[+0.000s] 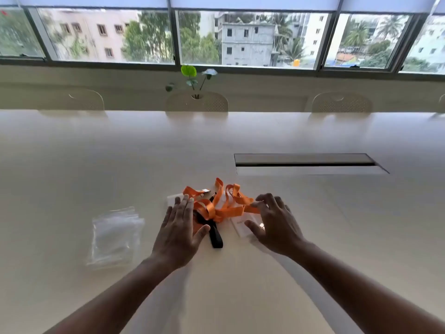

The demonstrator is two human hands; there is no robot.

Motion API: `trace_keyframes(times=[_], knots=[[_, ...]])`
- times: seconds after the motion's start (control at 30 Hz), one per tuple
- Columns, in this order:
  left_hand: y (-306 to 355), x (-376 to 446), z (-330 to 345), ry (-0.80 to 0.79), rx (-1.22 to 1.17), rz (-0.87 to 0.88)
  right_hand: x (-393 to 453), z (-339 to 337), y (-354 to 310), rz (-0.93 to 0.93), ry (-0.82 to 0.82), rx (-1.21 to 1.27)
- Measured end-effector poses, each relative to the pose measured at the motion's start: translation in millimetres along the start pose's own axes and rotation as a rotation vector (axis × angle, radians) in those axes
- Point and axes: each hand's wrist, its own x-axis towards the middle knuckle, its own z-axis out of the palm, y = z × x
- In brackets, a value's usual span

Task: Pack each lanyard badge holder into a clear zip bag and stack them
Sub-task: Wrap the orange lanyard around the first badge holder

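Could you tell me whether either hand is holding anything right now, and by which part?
Neither grips anything: the left hand lies flat on the lanyards; the right hand hovers, fingers spread.

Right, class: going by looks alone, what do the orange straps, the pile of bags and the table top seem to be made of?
Orange straps: likely woven fabric ribbon, matte; they fold and loop softly.
Pile of bags: thin clear plastic film, glossy; the table shows through and the surface crinkles.
Table top: smooth pale laminate or painted board, perhaps; a soft sheen mirrors the window light. The exact material is unclear.

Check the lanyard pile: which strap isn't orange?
The black strap, sticking out of the pile's near edge beside the left hand; the other straps are orange.
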Motion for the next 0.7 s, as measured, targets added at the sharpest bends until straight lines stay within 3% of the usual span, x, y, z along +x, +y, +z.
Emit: trace_keyframes(times=[0.33, 0.5, 0.7], knots=[[9, -18, 31, 0.037, -0.043, -0.065, -24, 29, -11, 0.290, -0.027, -0.007], [9, -20, 34, 0.085, -0.022, -0.060, -26, 31, -13, 0.322, -0.028, -0.026], [18, -20, 34, 0.128, -0.079, -0.026, -26, 21, 11, 0.306, -0.137, 0.164]])
